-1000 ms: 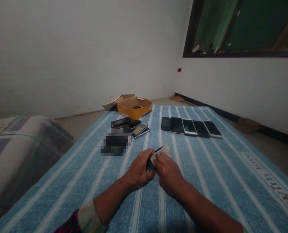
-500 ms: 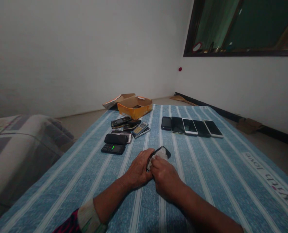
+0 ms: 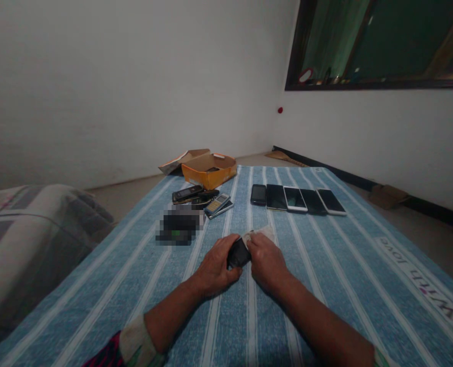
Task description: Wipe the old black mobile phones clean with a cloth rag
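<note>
My left hand (image 3: 213, 267) and right hand (image 3: 266, 264) curl their fingers around a black phone (image 3: 238, 254) and white cloth (image 3: 260, 233). Risk: a slack grip lets the phone slip.

A blue bedsheet (image 3: 358, 300) with pale stripes running lengthwise is covering the bed, and the words "With love" are running along its right edge (image 3: 413, 275). An orange cardboard box (image 3: 209, 173) is sitting at the far edge with its flap lying open. Five smartphones (image 3: 295, 200) are lying face up in a tight row toward the far right, their dark and pale fronts showing. Left of them, a few keypad phones (image 3: 199, 196) are lying in a loose heap, one with a silver face (image 3: 216, 204) resting on another. Nearer, a pixelated patch (image 3: 179, 225) is hiding whatever is lying there.
</note>
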Demonstrator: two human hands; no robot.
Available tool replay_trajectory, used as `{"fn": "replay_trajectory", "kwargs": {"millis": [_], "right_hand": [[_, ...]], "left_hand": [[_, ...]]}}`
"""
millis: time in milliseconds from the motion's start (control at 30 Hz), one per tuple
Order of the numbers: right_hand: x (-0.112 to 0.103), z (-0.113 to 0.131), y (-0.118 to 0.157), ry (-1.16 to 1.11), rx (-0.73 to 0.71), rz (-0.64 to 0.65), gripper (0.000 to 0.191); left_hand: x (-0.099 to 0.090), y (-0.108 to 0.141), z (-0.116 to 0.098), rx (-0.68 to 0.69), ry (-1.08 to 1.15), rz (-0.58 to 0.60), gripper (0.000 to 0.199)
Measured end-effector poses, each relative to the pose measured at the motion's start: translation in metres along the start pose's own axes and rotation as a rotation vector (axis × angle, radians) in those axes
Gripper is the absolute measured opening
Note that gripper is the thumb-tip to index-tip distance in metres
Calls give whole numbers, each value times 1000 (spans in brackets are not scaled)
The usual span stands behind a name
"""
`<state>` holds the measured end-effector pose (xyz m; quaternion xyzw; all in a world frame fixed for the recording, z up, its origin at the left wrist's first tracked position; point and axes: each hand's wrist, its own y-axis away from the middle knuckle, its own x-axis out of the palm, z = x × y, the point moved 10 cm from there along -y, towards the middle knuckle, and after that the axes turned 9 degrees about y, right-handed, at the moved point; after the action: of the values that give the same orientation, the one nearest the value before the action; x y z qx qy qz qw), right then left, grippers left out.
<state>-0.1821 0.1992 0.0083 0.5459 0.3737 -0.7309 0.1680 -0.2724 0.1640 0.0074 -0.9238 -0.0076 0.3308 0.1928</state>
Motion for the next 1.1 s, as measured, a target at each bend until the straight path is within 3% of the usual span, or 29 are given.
{"fn": "replay_trajectory", "kwargs": {"millis": [333, 533, 833, 1100], "right_hand": [[4, 49, 14, -106, -222, 16, 38], [1, 31, 9, -92, -143, 7, 38], [3, 43, 11, -122, -222, -8, 41], [-1, 14, 3, -14, -34, 57, 35]], "left_hand": [[1, 2, 0, 13, 33, 27, 65], [2, 3, 3, 18, 29, 12, 69], [2, 2, -1, 51, 26, 16, 65], [1, 0, -4, 37, 5, 10, 64]]}}
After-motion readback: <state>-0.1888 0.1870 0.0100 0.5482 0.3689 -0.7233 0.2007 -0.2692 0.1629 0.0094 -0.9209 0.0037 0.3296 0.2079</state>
